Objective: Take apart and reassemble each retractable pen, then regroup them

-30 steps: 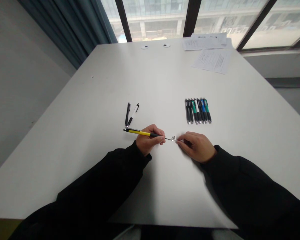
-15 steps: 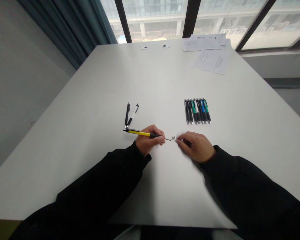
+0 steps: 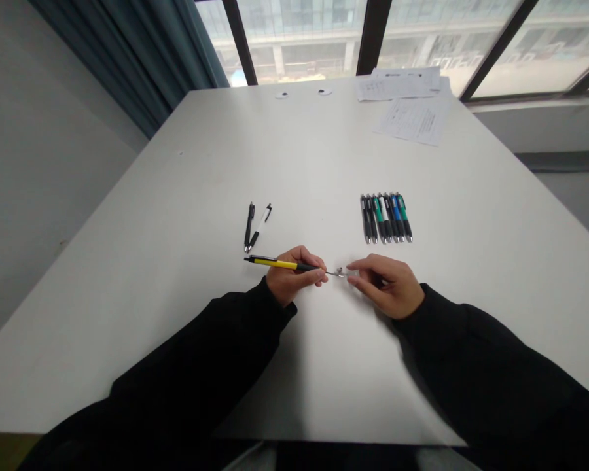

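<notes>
My left hand (image 3: pixel 299 269) is closed round a yellow ballpoint pen (image 3: pixel 275 263) with a black grip and black clip, held nearly level just above the table. A thin refill (image 3: pixel 334 274) sticks out of the pen's front end, pointing right. Beside its tip lies a small silvery piece (image 3: pixel 339 269), too small to make out clearly. My right hand (image 3: pixel 385 281) is at the refill's end, thumb and index finger slightly apart, with a faint clear or shiny bit near the fingertips.
A black pen (image 3: pixel 249 227) and a white-and-black pen (image 3: pixel 260 227) lie left of centre. Several pens (image 3: pixel 385 218) in black, green, white and blue lie in a row at the right. Papers (image 3: pixel 407 104) rest at the far edge of the white table (image 3: pixel 294 157), by the window.
My right thumb and index finger have parted a little at the refill's end. My left hand with the yellow pen has shifted very slightly right.
</notes>
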Tool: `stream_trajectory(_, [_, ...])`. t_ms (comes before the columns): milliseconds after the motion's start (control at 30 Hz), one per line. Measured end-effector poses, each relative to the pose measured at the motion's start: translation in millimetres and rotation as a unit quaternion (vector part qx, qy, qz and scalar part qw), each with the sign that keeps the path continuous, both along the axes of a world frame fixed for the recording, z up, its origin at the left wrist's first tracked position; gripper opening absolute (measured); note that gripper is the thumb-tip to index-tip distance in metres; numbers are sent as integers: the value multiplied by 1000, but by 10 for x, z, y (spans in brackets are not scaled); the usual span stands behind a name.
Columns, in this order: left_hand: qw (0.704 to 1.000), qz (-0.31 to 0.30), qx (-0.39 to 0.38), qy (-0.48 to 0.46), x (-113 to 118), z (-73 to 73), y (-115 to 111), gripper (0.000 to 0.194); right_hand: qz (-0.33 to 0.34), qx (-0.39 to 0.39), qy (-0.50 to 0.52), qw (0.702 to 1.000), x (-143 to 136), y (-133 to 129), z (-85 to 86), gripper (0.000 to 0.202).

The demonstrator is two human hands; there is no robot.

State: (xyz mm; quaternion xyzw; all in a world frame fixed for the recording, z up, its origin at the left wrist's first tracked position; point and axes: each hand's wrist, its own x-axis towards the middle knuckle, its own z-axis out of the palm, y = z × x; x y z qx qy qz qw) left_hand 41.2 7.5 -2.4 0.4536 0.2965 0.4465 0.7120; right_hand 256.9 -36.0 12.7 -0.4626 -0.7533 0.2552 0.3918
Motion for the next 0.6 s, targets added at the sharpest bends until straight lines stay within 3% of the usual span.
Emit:
stream_trajectory(233, [1000, -18, -4, 25, 3, -17, -5, 30, 17, -11, 20, 1000, -39, -26, 50, 12])
stream_trajectory(433, [998, 55, -19, -12, -34, 81, 55, 28, 7, -45, -10, 999, 188, 50, 97, 13])
stream_trajectory(600, [994, 100, -34, -12, -81, 118, 110, 31, 43, -39, -92, 994, 295, 108, 37, 11])
